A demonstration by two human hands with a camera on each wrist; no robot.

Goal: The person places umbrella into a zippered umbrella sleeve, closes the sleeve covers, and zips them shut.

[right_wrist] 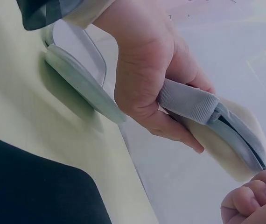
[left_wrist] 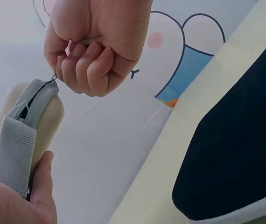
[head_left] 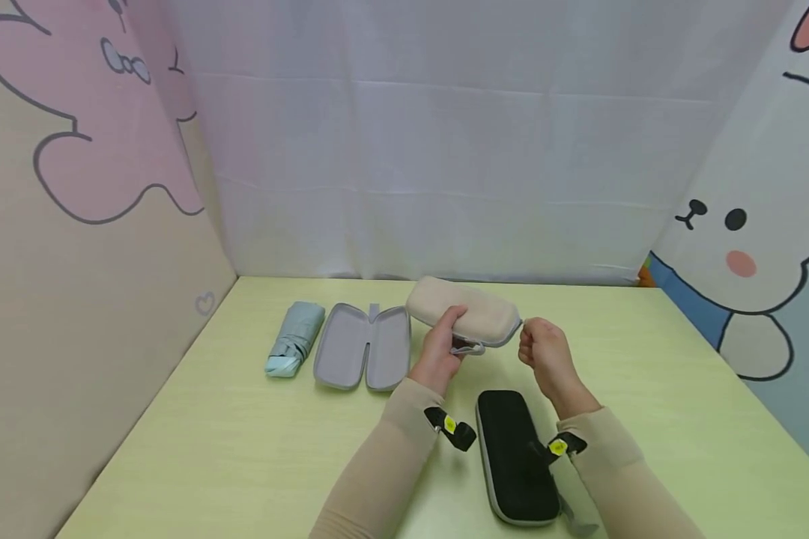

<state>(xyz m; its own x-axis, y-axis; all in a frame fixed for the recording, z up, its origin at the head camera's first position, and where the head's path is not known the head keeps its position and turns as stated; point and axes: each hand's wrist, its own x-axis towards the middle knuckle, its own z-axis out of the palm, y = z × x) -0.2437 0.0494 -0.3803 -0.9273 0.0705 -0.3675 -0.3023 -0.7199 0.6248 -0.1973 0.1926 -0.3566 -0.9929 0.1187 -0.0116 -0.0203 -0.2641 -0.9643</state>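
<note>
A cream zip case (head_left: 468, 311) with a grey zip edge is held up over the table by my left hand (head_left: 438, 355), thumb on one broad face. In the left wrist view a ribbed grey strap (left_wrist: 16, 154) loops off its side. My right hand (head_left: 546, 359) has curled fingers and pinches the zip pull (left_wrist: 54, 77) at one end of the case. Along the zip (right_wrist: 240, 135) a dark gap shows, so part of it stands open; the inside cannot be made out. Below my hands lies a black case (head_left: 515, 457) with a light grey rim.
To the left, a grey hard case (head_left: 342, 348) lies spread open with its two halves up. Beside it is a folded light-blue fabric bundle (head_left: 295, 338) with a band around it. A pale strap (head_left: 573, 494) shows under my right forearm. A white curtain (head_left: 445, 150) hangs behind the table.
</note>
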